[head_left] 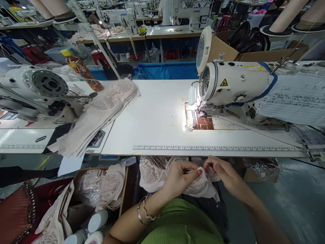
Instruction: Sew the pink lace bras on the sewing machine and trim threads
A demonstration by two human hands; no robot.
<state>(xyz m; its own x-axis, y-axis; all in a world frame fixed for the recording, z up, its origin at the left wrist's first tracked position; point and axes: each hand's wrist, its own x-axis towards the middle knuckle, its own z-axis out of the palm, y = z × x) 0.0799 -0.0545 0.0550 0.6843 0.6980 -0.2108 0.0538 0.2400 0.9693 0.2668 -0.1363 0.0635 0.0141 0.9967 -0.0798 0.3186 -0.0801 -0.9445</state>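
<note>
A pale pink lace bra (200,184) lies across my lap, just in front of the table's near edge. With thumb and fingers, my left hand (180,176) pinches a lace edge of it. My right hand (224,173) is closed beside it, fingertips pressed together at the same edge; its fingers partly hide what they grip, seemingly the bra's edge or strap. More lace (152,173) spreads out to the left of my left hand. Above and beyond my hands stands a white sewing machine (228,81), its lamp lighting the needle plate (204,122).
A ruler strip (215,148) runs along the front of the white table (152,115). Stacked lace pieces (101,112) overhang it at left, near a bottle (82,71) and another machine (38,88). Below left, a box (124,193) holds lace cups and bags. Thread cones (286,17) stand at right.
</note>
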